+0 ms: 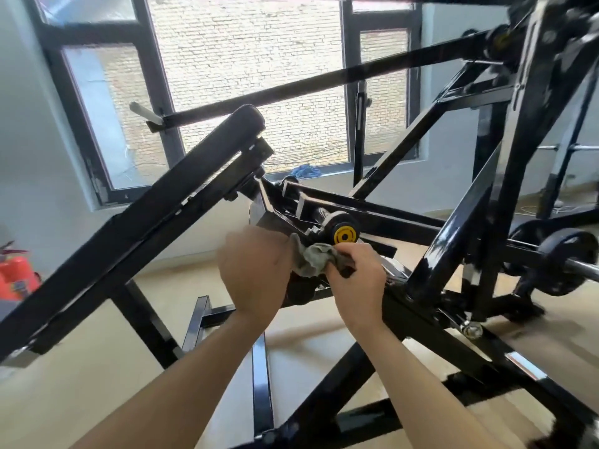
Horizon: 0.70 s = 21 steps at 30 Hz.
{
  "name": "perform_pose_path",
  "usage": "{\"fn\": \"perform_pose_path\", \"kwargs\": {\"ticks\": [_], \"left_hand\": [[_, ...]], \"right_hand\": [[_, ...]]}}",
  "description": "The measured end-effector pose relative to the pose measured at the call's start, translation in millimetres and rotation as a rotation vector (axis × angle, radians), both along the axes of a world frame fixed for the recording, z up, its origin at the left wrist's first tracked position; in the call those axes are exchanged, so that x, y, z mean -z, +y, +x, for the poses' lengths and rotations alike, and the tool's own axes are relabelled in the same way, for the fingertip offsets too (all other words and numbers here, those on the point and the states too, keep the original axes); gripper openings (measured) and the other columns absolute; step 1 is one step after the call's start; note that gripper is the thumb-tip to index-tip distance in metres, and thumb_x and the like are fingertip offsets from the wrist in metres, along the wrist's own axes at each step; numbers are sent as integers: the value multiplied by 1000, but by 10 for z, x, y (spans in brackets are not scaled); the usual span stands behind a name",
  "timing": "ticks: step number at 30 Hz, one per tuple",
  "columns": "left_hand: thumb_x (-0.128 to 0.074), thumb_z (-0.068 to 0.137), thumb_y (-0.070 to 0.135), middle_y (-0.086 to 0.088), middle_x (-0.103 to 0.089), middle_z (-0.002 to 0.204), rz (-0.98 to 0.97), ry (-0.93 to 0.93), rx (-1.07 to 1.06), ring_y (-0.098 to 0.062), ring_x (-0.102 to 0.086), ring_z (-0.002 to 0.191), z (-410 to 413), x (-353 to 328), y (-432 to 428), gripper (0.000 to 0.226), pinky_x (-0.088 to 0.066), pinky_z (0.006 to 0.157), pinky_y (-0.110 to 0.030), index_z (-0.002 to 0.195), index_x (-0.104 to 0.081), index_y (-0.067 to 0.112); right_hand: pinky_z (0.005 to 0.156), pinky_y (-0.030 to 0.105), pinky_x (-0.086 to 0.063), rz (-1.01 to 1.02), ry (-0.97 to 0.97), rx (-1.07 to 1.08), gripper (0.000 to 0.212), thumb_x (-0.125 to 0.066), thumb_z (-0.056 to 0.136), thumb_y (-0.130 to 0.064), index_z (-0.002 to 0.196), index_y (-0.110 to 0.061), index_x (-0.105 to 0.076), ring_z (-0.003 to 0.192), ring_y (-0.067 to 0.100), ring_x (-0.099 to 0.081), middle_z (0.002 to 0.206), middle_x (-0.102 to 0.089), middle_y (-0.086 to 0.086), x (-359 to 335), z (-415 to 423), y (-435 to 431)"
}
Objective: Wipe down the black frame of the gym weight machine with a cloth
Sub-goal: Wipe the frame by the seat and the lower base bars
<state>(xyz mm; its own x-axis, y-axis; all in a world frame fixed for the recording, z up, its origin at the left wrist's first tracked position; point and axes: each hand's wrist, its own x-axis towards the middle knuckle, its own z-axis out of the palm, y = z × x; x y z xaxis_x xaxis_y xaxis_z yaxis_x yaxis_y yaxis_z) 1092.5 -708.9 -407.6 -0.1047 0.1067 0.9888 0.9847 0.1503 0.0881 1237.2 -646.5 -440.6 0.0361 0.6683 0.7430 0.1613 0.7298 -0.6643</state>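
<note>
The black frame (450, 241) of the weight machine fills the view, its tubes crossing at many angles. A crumpled grey cloth (312, 262) sits bunched against a frame joint at the centre, just below a black knob with a yellow cap (344, 235). My left hand (256, 270) grips the cloth's left side, fingers curled away from the camera. My right hand (355, 275) pinches the cloth's right edge against the frame. Part of the cloth is hidden between both hands.
A padded black backrest (155, 218) slants across the left. A weight plate on a bar (564, 267) stands at the right. A blue rag (304, 171) lies on the window sill. A red fire extinguisher (16, 275) is at the far left. Pale floor lies below.
</note>
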Motion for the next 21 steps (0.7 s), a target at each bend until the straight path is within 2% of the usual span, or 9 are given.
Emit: {"fn": "perform_pose_path", "kwargs": {"ticks": [2, 6, 10, 13, 15, 18, 21], "left_hand": [[-76, 86, 33, 4, -61, 92, 3, -9, 36, -15, -48, 87, -31, -72, -42, 11, -25, 74, -22, 86, -72, 23], [-74, 88, 28, 8, -58, 94, -42, -106, 103, -11, -50, 85, -85, -231, -147, 9, -25, 59, -11, 91, -69, 21], [-72, 91, 23, 10, -66, 87, -93, -146, 157, -11, -56, 81, -123, -380, -271, 6, -38, 56, -19, 91, -67, 21], [-69, 94, 23, 10, -69, 83, -116, -276, 241, -12, -65, 76, -181, -482, -353, 5, -50, 59, -29, 94, -65, 20], [-67, 95, 21, 9, -70, 83, -143, -310, 273, -12, -68, 75, -208, -544, -385, 5, -53, 63, -30, 95, -63, 18], [-65, 94, 20, 7, -70, 80, -175, -287, 280, -13, -67, 71, -158, -636, -395, 4, -46, 58, -21, 95, -62, 18], [-65, 95, 14, 6, -68, 74, -200, -174, 315, -13, -63, 63, 34, -759, -328, 4, -38, 54, -14, 95, -66, 17]], "right_hand": [[84, 36, -54, 37, 0, 28, 22, -82, 79, -5, 98, -14, -74, 97, 17, -57, 99, -63, -2, -35, -37, -9], [85, 41, -51, 94, -18, 35, 18, -83, 80, -8, 97, -13, -77, 95, 18, -56, 94, -66, -2, -133, -138, -47], [78, 46, -53, 164, -56, 29, 18, -82, 79, -4, 95, -11, -78, 93, 22, -58, 93, -67, -2, -330, -255, -85], [78, 37, -52, 200, -74, 4, 15, -80, 81, -6, 94, -12, -78, 89, 19, -58, 91, -70, -1, -513, -325, -114], [76, 29, -51, 189, -91, -39, 12, -79, 83, -8, 94, -14, -79, 86, 15, -59, 87, -71, -2, -636, -351, -124], [71, 22, -51, 95, -76, -109, 12, -77, 83, -10, 93, -19, -78, 78, 9, -61, 81, -70, -7, -777, -308, -102], [60, 12, -46, -8, 75, -121, 13, -76, 83, -12, 82, -25, -74, 71, 5, -61, 70, -67, -13, -849, -140, -81]]}}
